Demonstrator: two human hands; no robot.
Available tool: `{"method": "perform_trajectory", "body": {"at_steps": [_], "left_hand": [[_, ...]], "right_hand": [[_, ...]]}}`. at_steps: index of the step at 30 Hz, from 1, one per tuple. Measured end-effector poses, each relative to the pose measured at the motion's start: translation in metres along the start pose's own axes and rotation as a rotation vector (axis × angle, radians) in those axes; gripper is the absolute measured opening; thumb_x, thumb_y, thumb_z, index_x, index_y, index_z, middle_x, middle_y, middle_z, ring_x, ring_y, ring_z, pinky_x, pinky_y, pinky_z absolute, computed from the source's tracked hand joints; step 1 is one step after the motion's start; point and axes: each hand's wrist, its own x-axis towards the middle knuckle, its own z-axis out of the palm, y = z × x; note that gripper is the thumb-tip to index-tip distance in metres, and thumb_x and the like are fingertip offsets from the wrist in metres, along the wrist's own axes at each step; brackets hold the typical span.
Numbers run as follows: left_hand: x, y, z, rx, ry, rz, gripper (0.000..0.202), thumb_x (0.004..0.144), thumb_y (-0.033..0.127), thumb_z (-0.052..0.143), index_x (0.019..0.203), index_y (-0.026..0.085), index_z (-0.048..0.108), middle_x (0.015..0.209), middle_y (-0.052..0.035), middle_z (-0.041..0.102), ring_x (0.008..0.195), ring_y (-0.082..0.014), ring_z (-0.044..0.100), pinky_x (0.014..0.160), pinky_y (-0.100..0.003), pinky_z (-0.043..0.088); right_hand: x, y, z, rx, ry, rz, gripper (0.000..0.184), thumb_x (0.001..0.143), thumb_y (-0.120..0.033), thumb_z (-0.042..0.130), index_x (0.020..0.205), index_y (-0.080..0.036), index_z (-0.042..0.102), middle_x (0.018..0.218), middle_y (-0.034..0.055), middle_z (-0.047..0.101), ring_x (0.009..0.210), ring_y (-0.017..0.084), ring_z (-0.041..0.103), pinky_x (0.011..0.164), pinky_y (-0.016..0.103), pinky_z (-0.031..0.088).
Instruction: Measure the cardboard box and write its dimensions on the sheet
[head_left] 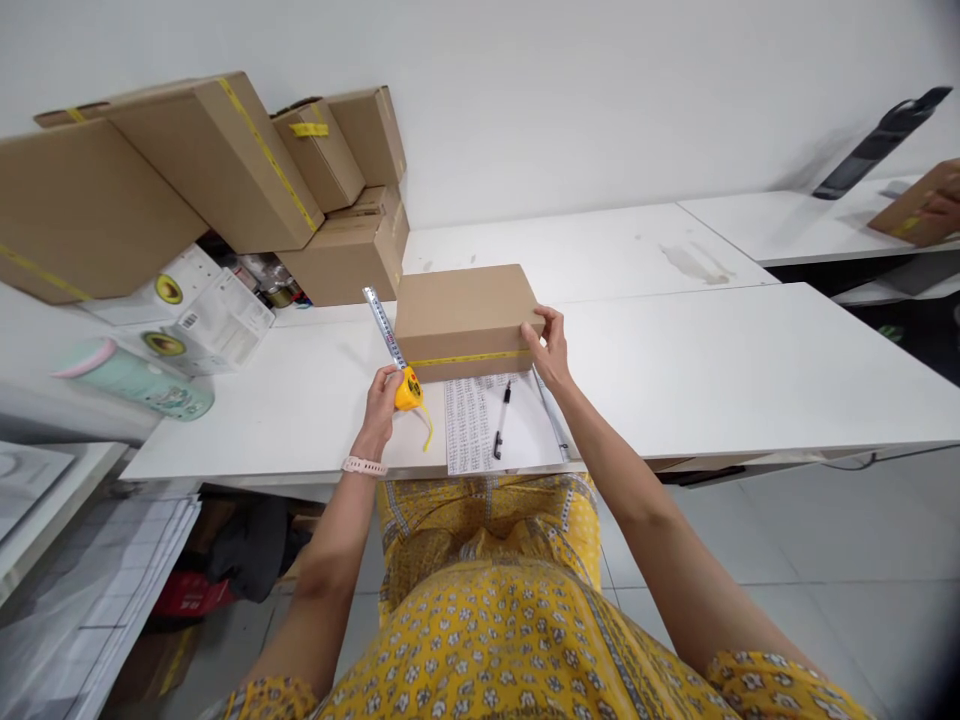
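A closed cardboard box (465, 305) with a yellow strip along its front side lies flat on the white table. My left hand (381, 405) is closed around a yellow tape measure (409, 389), whose metal blade (384, 328) runs out beside the box's left edge. My right hand (549, 348) grips the box's right front corner, thumb on the front side and fingers at the right side. In front of the box, a sheet covered in small writing (472, 430) lies under a black pen (502, 420). Part of the sheet is hidden by the box.
Cardboard boxes (217, 150) are stacked at the left against the wall, above white cartons with avocado pictures (202, 310). A mint-green bottle (142, 380) stands at the table's left end. At the far right are a dark bottle (874, 145) and another person's hand (941, 215) on a box.
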Motion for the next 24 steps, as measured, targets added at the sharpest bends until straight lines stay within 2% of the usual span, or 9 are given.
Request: {"method": "perform_trajectory", "body": {"at_steps": [3, 5, 7, 9, 11, 13, 16, 20, 24], "left_hand": [[-0.023, 0.002, -0.005, -0.023, 0.039, 0.032, 0.052, 0.069, 0.053, 0.076, 0.105, 0.021, 0.056, 0.092, -0.0016, 0.068, 0.072, -0.0144, 0.062, 0.062, -0.024, 0.05], [-0.049, 0.007, -0.007, -0.041, 0.014, 0.061, 0.052, 0.073, 0.051, 0.075, 0.111, 0.023, 0.055, 0.107, -0.0052, 0.071, 0.079, -0.0166, 0.066, 0.068, -0.027, 0.053], [-0.08, 0.011, -0.006, -0.015, -0.134, 0.059, 0.049, 0.077, 0.048, 0.075, 0.115, 0.023, 0.056, 0.118, -0.0083, 0.07, 0.083, -0.0186, 0.067, 0.071, -0.03, 0.055], [-0.11, 0.011, -0.001, 0.072, -0.343, 0.014, 0.044, 0.08, 0.045, 0.074, 0.116, 0.023, 0.06, 0.114, -0.0082, 0.07, 0.08, -0.0189, 0.066, 0.068, -0.03, 0.055], [-0.135, 0.007, 0.007, 0.199, -0.526, -0.032, 0.042, 0.084, 0.043, 0.072, 0.119, 0.023, 0.062, 0.106, -0.0064, 0.07, 0.081, -0.0193, 0.065, 0.07, -0.029, 0.054], [-0.154, 0.0, 0.014, 0.324, -0.655, -0.049, 0.043, 0.085, 0.042, 0.072, 0.123, 0.024, 0.062, 0.104, -0.0055, 0.07, 0.085, -0.0205, 0.066, 0.073, -0.03, 0.053], [-0.169, -0.009, 0.018, 0.429, -0.778, -0.062, 0.046, 0.085, 0.044, 0.071, 0.126, 0.025, 0.063, 0.103, -0.0051, 0.069, 0.087, -0.0221, 0.066, 0.077, -0.033, 0.053], [-0.176, -0.012, 0.02, 0.469, -0.821, -0.102, 0.056, 0.083, 0.041, 0.073, 0.135, 0.028, 0.058, 0.112, -0.0067, 0.069, 0.089, -0.0237, 0.067, 0.081, -0.036, 0.054], [-0.177, -0.01, 0.031, 0.412, -0.713, -0.06, 0.104, 0.075, 0.036, 0.082, 0.16, 0.035, 0.022, 0.14, -0.0118, 0.053, 0.102, -0.0248, 0.065, 0.09, -0.041, 0.053]], "right_hand": [[-0.011, -0.009, -0.008, -0.088, 0.045, -0.011, 0.056, 0.091, -0.062, 0.055, 0.131, -0.024, 0.047, 0.143, 0.0148, 0.056, 0.131, 0.025, 0.053, 0.109, 0.046, 0.042], [-0.02, -0.027, -0.013, -0.148, 0.148, -0.019, 0.051, 0.095, -0.061, 0.05, 0.129, -0.024, 0.05, 0.14, 0.0153, 0.058, 0.128, 0.025, 0.056, 0.104, 0.047, 0.046], [-0.031, -0.052, -0.016, -0.121, 0.194, 0.003, 0.046, 0.099, -0.06, 0.042, 0.127, -0.024, 0.051, 0.13, 0.0138, 0.064, 0.108, 0.022, 0.064, 0.088, 0.042, 0.053], [-0.044, -0.078, -0.017, 0.005, 0.102, 0.039, 0.046, 0.102, -0.059, 0.036, 0.13, -0.026, 0.051, 0.114, 0.0097, 0.07, 0.079, 0.017, 0.065, 0.071, 0.034, 0.054], [-0.059, -0.099, -0.019, 0.125, 0.012, 0.065, 0.047, 0.101, -0.06, 0.039, 0.134, -0.028, 0.051, 0.102, 0.006, 0.072, 0.062, 0.014, 0.058, 0.06, 0.03, 0.051], [-0.076, -0.112, -0.025, 0.175, -0.027, 0.103, 0.044, 0.097, -0.059, 0.051, 0.126, -0.027, 0.06, 0.087, 0.0025, 0.071, 0.055, 0.012, 0.053, 0.054, 0.029, 0.048], [-0.102, -0.115, -0.041, 0.175, -0.029, 0.181, 0.033, 0.092, -0.055, 0.062, 0.098, -0.024, 0.073, 0.069, 0.0003, 0.066, 0.052, 0.013, 0.052, 0.05, 0.029, 0.046], [-0.136, -0.11, -0.058, 0.154, 0.049, 0.233, 0.026, 0.09, -0.05, 0.067, 0.09, -0.025, 0.075, 0.068, 0.0006, 0.066, 0.051, 0.014, 0.054, 0.049, 0.031, 0.047], [-0.168, -0.112, -0.051, 0.054, 0.049, 0.231, 0.021, 0.093, -0.045, 0.063, 0.092, -0.029, 0.075, 0.069, 0.0004, 0.068, 0.052, 0.017, 0.056, 0.049, 0.033, 0.048]]}}
